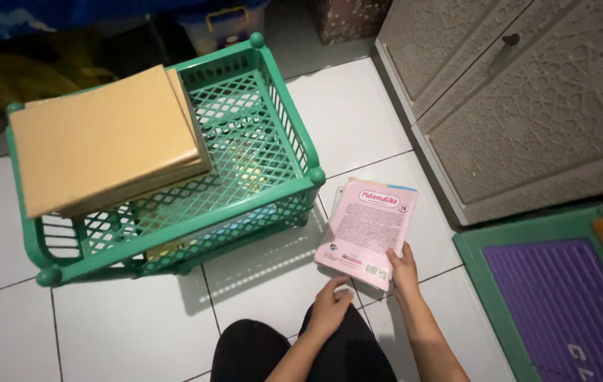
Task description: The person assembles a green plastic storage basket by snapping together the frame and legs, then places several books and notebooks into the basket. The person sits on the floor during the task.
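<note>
A stack of thin books with a pink cover on top (369,228) lies tilted over the white tiled floor, just right of a green plastic lattice rack (273,134). My right hand (402,267) grips the stack's near right corner. Under its near left edge my left hand (331,303) touches the stack with curled fingers. Two tan-covered books (103,138) rest flat on the rack's top left part. Through the lattice a lower shelf shows something yellow, unclear.
A beige patterned cabinet (528,99) with a dark knob stands at the right. A green-framed purple mat (563,297) lies at the lower right. Dark clutter and a lidded box (224,25) sit behind the rack. My dark-clothed knees (301,354) are at the bottom.
</note>
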